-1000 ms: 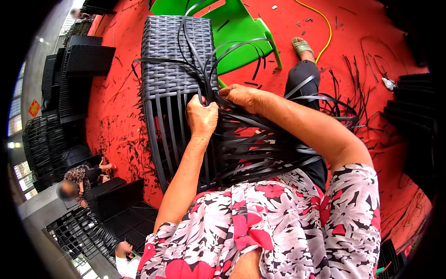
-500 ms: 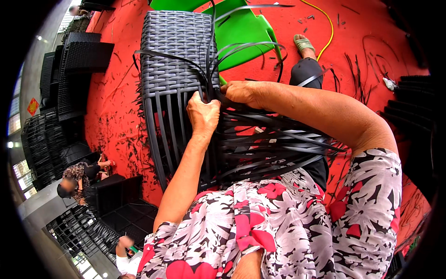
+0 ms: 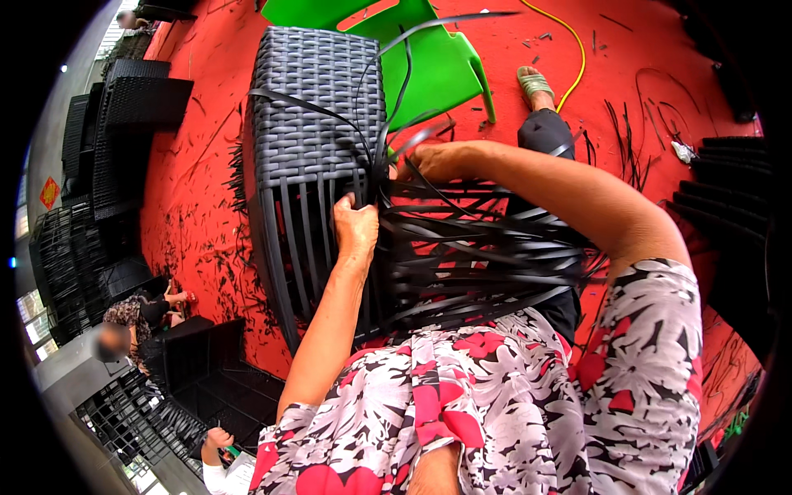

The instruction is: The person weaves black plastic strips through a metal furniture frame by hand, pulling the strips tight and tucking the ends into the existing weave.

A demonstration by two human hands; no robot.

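A dark grey woven wicker frame (image 3: 318, 107) lies on the red floor in front of me, its upper part woven, its lower part bare upright strips. My left hand (image 3: 355, 227) is closed on black strips at the edge of the weave. My right hand (image 3: 429, 162) grips a black strip just right of it, at the same spot. A bundle of loose black weaving strips (image 3: 487, 256) fans out across my lap to the right. Some strips arc up over the woven part.
A green plastic chair (image 3: 437, 62) stands behind the frame. A yellow cord (image 3: 577, 49) runs over the floor by my sandalled foot (image 3: 535, 82). Stacks of black wicker frames (image 3: 115, 107) line the left side. A person (image 3: 136, 318) crouches at lower left. Strip offcuts litter the floor.
Both hands stayed at the weave's edge, and the left hand has slid slightly down. Loose strip ends have swung higher above the woven part.
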